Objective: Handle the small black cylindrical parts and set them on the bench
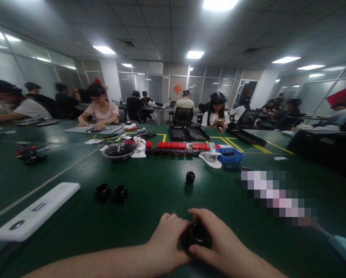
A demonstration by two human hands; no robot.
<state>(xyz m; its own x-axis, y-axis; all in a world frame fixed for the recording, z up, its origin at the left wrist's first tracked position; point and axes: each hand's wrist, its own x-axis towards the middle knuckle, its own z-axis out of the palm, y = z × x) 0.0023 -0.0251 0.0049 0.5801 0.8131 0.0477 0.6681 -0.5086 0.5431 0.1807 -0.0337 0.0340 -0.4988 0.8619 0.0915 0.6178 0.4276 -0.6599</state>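
Near the front edge of the table, both hands meet around a black round hollow part (198, 234), its opening facing up toward me. My left hand (170, 235) is closed against its left side, with the fingertips partly hidden. From the right, my right hand (217, 237) curves its thumb and fingers about the same part. Straight ahead stands a smaller black ribbed round part (190, 177). To the left, a black ring-shaped part (102, 192) sits beside a similar black ring-shaped part (120, 194).
A long white device (38, 210) lies at the left. Farther back are red power strips (173, 145), a coil of black cable (119, 150), a white stand (212, 157), a blue bin (230, 155) and black trays (187, 133). Several people sit beyond the green table (149, 173).
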